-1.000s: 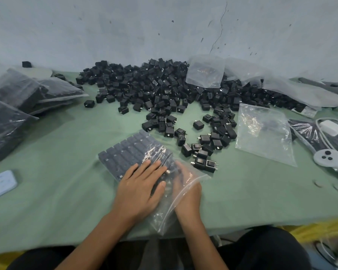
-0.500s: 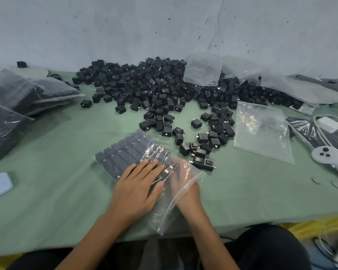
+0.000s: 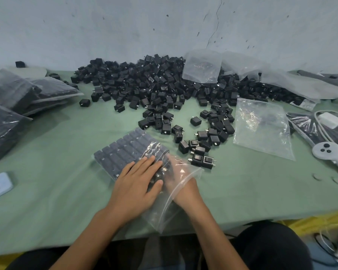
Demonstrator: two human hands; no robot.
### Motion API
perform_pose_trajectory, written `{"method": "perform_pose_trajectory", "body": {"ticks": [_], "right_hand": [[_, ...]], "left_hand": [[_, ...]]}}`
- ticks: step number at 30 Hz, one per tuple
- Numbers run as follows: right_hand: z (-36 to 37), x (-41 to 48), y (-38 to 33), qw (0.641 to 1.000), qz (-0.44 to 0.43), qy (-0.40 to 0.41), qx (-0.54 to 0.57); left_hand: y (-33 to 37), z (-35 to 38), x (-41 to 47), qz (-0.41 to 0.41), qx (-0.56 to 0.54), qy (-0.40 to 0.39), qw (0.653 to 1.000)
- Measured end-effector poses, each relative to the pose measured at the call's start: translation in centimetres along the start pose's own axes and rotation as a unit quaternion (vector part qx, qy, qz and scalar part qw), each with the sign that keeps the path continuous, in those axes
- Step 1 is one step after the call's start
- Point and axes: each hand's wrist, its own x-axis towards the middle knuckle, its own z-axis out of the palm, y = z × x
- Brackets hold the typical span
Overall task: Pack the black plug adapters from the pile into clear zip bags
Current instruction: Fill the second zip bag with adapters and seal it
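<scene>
Green cloth covers your table (image 3: 47,191); the pile of black plug adapters (image 3: 154,90) lies at its far side; your left hand (image 3: 137,184) lies flat, fingers straight, pressing on the part-filled zip bag (image 3: 123,152); your right hand (image 3: 183,190) is inside the bag's mouth, blurred by plastic, so its grasp cannot be told.

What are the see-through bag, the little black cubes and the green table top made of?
The bag looks like thin, glossy clear plastic: it crinkles and glints. The black cubes look like hard matte plastic, with small metal-looking prongs on some. The green table cover looks like soft, dull cloth or felt; I cannot tell which.
</scene>
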Motion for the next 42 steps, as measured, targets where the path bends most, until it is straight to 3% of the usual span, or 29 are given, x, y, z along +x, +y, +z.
{"method": "perform_pose_trajectory", "body": {"ticks": [7, 16, 20, 25, 27, 31, 34, 37, 42], "right_hand": [[0.5, -0.7, 0.3, 0.995, -0.03, 0.054, 0.073], [-0.4, -0.8, -0.2, 0.994, -0.058, 0.038, 0.084], [-1.0, -1.8, -0.7, 0.998, -0.044, -0.014, 0.049], [-3.8, -7.0, 0.7, 0.99, -0.105, -0.093, -0.026], [-6.2, -8.0, 1.9, 0.996, -0.062, -0.058, -0.001], [-10.2, -3.6, 4.5, 0.987, -0.001, 0.153, -0.052], [-10.7, 0.5, 6.4, 0.982, 0.071, 0.089, -0.152], [-9.9, 1.8, 7.6, 0.98, 0.085, 0.035, -0.174], [-10.6, -0.8, 7.4, 0.995, 0.084, 0.055, -0.022]], "left_hand": [[0.3, -0.1, 0.3, -0.006, 0.029, -0.009, 1.0], [1.2, 0.2, 2.9, 0.027, 0.053, -0.017, 0.998], [1.1, 0.2, 2.9, 0.021, 0.051, -0.013, 0.998], [1.0, 0.5, 3.0, 0.009, 0.032, -0.029, 0.999], [0.9, 0.5, 2.9, 0.007, 0.023, -0.032, 0.999], [0.8, 0.6, 3.0, 0.007, 0.014, -0.037, 0.999], [0.7, 0.4, 2.9, 0.004, 0.02, -0.041, 0.999], [0.7, 0.4, 2.8, 0.003, 0.019, -0.05, 0.999], [0.8, 0.4, 2.8, 0.001, 0.014, -0.057, 0.998]]}}
